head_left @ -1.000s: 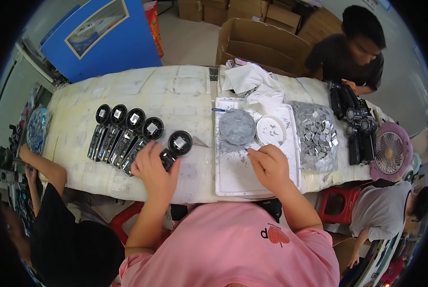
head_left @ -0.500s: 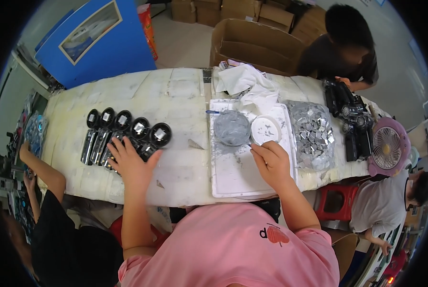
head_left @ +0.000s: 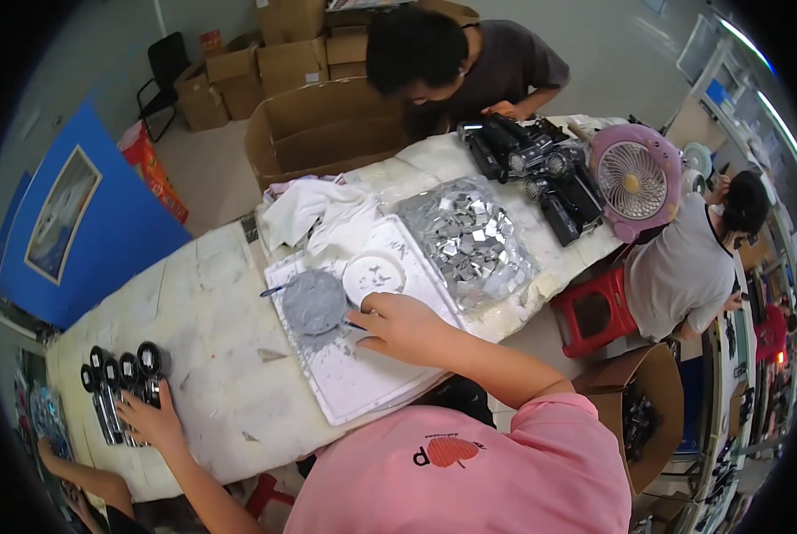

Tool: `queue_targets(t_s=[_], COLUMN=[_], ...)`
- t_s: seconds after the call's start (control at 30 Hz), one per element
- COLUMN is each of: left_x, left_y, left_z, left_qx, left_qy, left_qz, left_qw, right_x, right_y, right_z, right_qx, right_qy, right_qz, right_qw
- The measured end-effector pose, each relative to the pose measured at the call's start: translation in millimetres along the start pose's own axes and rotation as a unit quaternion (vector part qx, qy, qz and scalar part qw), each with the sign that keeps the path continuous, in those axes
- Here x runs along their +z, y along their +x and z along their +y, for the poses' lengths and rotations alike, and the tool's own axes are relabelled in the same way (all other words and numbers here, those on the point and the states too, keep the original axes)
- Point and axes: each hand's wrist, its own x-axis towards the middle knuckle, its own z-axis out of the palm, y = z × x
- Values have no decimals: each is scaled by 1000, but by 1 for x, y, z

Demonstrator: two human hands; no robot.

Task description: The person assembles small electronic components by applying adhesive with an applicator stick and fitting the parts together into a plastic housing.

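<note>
My left hand point(head_left: 152, 420) lies over the row of black round-headed devices with handles point(head_left: 153, 359), fingers spread and touching the handles of the nearer ones. Between the fingertips of my right hand point(head_left: 403, 329) is a thin dark blue stick point(head_left: 355, 326), at the right edge of a round, grey-smeared dish point(head_left: 316, 303). A blue-handled tool point(head_left: 274, 290) sticks out at the dish's left side. Beside the dish sits a white round lid-like dish point(head_left: 374, 274) with grey specks. Both dishes rest on a smudged white tray point(head_left: 354, 392).
A clear bag of small silver squares point(head_left: 474, 240) lies right of the tray, a crumpled white cloth point(head_left: 314, 214) behind it. Black devices point(head_left: 550, 169) are piled by a pink fan point(head_left: 634, 182). A person point(head_left: 469, 71) leans in across the table; others sit at both sides.
The view has swung to the right. My right hand now has a dark blue stick showing at its fingertips. My left hand stays at the row of black devices.
</note>
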Motion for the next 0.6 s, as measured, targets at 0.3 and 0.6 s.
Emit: queue_targets(t_s=[0.3,0.6], left_x=[22,-3], left_y=[-47,-59], left_z=[-3,5], left_qx=[125,192], left_qy=[-210,-286], left_qz=[242,245], left_qw=[939,906], right_x=[-112,-161], right_y=[20,-8], right_z=[145,243], right_qx=[188,422], right_qy=[-339,-484], right_qz=[178,161], right_qw=[904,749])
